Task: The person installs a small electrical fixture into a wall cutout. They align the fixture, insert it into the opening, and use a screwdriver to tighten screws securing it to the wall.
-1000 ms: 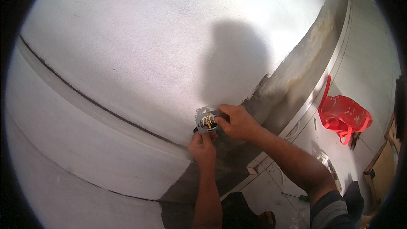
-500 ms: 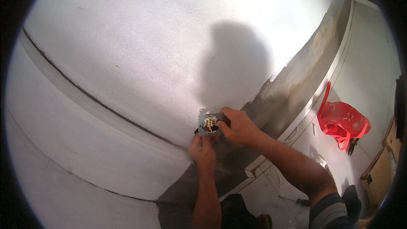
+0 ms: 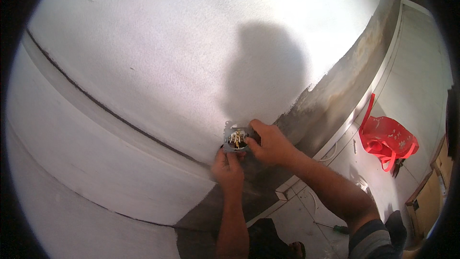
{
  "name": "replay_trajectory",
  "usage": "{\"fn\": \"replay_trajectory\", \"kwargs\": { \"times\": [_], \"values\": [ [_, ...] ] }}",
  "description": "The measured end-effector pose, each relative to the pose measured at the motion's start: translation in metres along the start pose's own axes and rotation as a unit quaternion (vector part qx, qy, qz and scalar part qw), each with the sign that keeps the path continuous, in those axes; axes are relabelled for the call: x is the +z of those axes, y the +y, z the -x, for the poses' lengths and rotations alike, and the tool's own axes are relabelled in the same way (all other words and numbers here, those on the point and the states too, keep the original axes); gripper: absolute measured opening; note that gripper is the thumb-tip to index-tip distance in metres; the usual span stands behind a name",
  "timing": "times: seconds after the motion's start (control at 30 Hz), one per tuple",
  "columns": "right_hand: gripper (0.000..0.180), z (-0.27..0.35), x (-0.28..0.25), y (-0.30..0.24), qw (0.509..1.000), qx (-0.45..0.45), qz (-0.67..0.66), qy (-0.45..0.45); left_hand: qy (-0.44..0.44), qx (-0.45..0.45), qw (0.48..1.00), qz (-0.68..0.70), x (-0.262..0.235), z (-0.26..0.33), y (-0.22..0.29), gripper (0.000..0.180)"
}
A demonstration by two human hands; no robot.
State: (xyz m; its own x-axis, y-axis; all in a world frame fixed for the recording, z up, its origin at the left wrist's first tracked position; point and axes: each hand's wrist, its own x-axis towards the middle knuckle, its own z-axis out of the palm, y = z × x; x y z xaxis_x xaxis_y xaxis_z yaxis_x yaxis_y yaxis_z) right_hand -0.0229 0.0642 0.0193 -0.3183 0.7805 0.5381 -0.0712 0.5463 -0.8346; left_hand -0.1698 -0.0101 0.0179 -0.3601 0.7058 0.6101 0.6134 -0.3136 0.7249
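Observation:
An electrical socket insert (image 3: 236, 139) with a grey metal mounting frame and bare brass-coloured contacts is at the wall, in front of me. My left hand (image 3: 229, 169) pinches its lower edge from below, fingertips closed at the frame. From the right, my right hand (image 3: 270, 145) grips a dark part on its right side, with the thumb close to the contacts. Both hands are on the same insert. Whether any wires run behind it is hidden.
The white wall (image 3: 158, 62) has a dark unpainted strip (image 3: 335, 93) along its base. A paint-spotted red bag (image 3: 392, 134) lies on the tiled floor to the right, with a cardboard box (image 3: 428, 201) beyond. A green-handled screwdriver (image 3: 341, 229) rests near my right elbow.
Both hands keep their hold on the socket insert, with only slight finger movement. The view has shifted a little.

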Motion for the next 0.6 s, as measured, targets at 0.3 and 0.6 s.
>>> {"fn": "replay_trajectory", "kwargs": {
  "times": [0.3,0.6],
  "values": [
    [0.021,0.006,0.006,0.008,0.998,-0.03,-0.019,0.045,0.002,0.006,0.997,0.077,0.006,0.0,-0.02,0.016],
    [0.02,-0.016,-0.016,0.001,0.989,-0.102,0.068,-0.085,-0.02,-0.035,0.994,0.102,0.0,0.0,-0.013,0.019]
  ]
}}
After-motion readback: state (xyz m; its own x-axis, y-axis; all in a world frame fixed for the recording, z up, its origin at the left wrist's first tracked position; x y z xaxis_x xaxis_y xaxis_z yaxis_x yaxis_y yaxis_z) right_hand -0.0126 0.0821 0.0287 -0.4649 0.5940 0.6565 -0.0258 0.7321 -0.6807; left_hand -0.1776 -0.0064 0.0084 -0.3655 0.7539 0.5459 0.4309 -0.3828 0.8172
